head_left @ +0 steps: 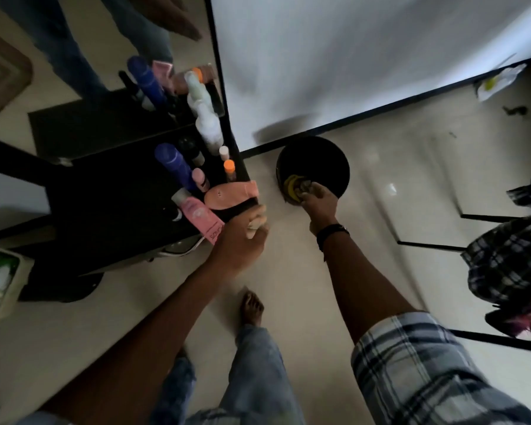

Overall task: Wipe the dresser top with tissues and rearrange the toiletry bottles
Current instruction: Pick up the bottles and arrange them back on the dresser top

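Right hand (318,204) over bin (322,161), apparently gripping tissue (307,188).

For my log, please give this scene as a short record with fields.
left hand: at the dresser corner; grip unclear
right hand: holds a wad over the bin
bin: black, on the floor, something yellow inside
bottles: grouped at the dresser's right end; pink tube at its front edge
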### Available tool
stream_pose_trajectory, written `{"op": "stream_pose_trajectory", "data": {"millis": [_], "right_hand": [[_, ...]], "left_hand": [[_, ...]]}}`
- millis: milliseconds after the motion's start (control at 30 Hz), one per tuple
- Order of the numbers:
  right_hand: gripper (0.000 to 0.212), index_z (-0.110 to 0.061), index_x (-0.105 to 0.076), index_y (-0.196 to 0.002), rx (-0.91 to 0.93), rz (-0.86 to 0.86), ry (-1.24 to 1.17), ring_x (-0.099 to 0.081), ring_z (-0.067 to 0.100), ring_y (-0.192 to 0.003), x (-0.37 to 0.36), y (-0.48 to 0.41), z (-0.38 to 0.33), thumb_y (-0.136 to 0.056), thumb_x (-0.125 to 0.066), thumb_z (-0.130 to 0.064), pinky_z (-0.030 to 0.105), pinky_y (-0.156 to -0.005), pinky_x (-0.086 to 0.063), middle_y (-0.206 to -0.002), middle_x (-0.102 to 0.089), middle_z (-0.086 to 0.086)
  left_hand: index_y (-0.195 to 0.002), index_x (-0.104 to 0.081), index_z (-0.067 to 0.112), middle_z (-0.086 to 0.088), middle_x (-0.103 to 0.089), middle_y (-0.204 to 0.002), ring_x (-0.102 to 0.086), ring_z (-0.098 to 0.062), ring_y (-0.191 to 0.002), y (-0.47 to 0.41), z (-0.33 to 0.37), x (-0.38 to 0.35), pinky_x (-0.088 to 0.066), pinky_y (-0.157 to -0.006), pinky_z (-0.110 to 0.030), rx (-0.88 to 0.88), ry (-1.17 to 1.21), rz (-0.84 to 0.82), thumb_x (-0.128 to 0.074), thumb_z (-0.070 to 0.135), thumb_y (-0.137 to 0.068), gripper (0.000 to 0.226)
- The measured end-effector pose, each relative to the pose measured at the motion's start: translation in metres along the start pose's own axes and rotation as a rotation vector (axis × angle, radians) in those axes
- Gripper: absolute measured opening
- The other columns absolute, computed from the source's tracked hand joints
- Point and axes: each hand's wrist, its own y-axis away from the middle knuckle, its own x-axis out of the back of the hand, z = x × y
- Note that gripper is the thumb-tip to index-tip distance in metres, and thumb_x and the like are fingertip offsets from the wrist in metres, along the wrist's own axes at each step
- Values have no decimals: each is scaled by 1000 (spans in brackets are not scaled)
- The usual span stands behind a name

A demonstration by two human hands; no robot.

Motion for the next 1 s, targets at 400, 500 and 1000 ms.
{"op": "stream_pose_trajectory", "data": {"millis": [400, 500, 1000], "right_hand": [[52, -11, -48, -133, 131, -6, -4, -58, 21, -110, -67, 232, 29, -85, -67, -9, 43, -99, -51, -129, -57, 11], [51, -9, -48, -133, 229, -73, 50, -59, 19, -111, -92, 268, 30, -85, -66, -7, 40, -99, -51, -129, -58, 12], [72, -7, -42, -137, 421, -74, 263, -56, 26, -112, -123, 247, -2, -77, -79, -20, 35, -98, -49, -124, -54, 12]], "left_hand": [[-140, -40, 6, -16, -52, -137, -53, -21, -124, 103, -30, 98, -40, -95, -25, -6, 14, 80, -49, 6, -94, 47], [-142, -38, 9, -16, -51, -139, -54, -24, -123, 123, -42, 125, -41, -94, -25, 32, 61, 150, -49, 8, -95, 49], [-149, -22, 14, -10, -43, -145, -55, -22, -121, 123, -70, 156, -46, -95, -31, 74, 102, 289, -58, 14, -92, 67]]}}
